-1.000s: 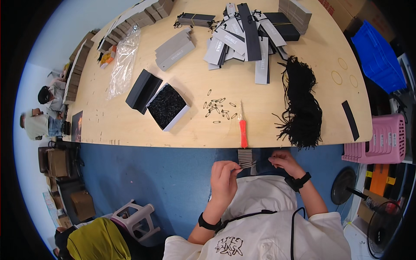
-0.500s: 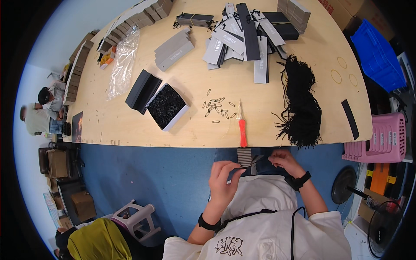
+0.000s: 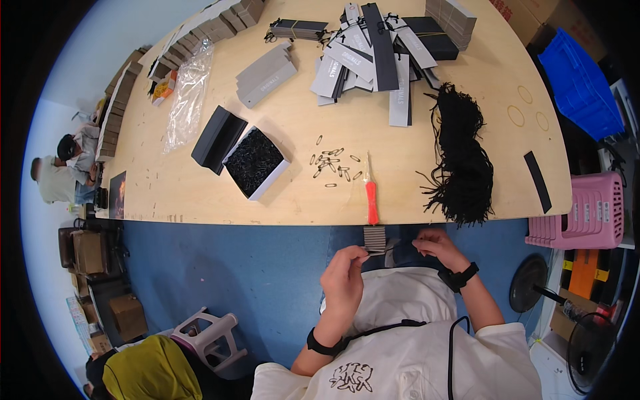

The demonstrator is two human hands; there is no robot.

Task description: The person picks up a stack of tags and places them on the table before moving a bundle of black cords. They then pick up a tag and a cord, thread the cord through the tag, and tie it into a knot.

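My left hand (image 3: 343, 273) is in front of the table's near edge, its thumb and fingertips pinched together at the near end of a stack of grey cards (image 3: 375, 239). What lies between those fingertips is too small to make out. To the right, my right hand (image 3: 437, 248) is raised with thumb and forefinger closed; anything in them is too fine to see. Just beyond the stack, a red-handled awl (image 3: 372, 200) lies on the table, pointing away. Loose small black clips (image 3: 331, 162) are scattered to its left, and a bundle of black cords (image 3: 463, 160) lies right.
A white box of black clips (image 3: 272, 180) stands beside its black lid (image 3: 219, 140). Grey and black tags (image 3: 380, 53) are heaped at the back. A clear plastic bag (image 3: 190, 100) lies left, a black strip (image 3: 537, 182) right. A white stool (image 3: 210, 337) stands behind left.
My left hand's thumb and fingers have come together at the stack's near end. The strip seen between my hands is now mostly out of sight. My right hand has barely moved.
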